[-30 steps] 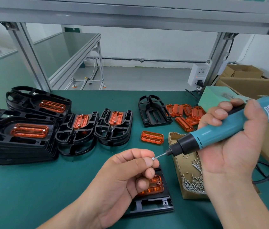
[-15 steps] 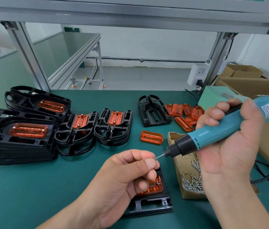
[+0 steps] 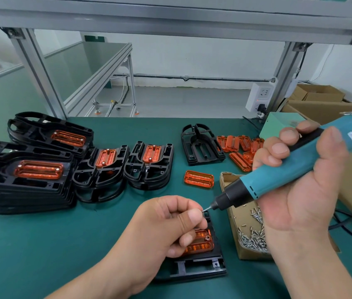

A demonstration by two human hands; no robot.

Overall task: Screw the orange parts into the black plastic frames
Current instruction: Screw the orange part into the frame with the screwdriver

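1. Since a second ago the screwdriver (image 3: 289, 169) has dipped a little, and its bit (image 3: 209, 207) has closed on the left hand (image 3: 170, 225). The small screw (image 3: 203, 211), then clear at the tip, is now nearly buried between thumb and forefinger.
2. Left hand: thumb and forefinger are pinched narrow on that screw, the other fingers curled under. We judge it is steadying the screw on the bit so that it seats before being carried down (a magnetic tip, perhaps; we cannot tell).
3. Right hand (image 3: 300, 190): all fingers are wrapped round the screwdriver body. The tool is held slanting, nose down-left toward the left hand, above the table and not yet at the work.
4. Work piece: an orange part (image 3: 202, 240) lies in a black frame (image 3: 201, 269) flat on the green table (image 3: 41, 244). It sits directly under the left hand, which hides much of it. A hole shows near the part's right end; whether a screw sits in it we cannot tell.
5. Supplies sit to the right, on the tool hand's side. A cardboard box (image 3: 228, 179) of loose screws (image 3: 255, 238) is just beside the frame. Beyond it are one loose orange piece (image 3: 198, 179), a heap of more (image 3: 242, 145) and an empty frame (image 3: 201, 145).
6. Finished stacks (image 3: 41, 169) stand well apart at left, out of the working path.
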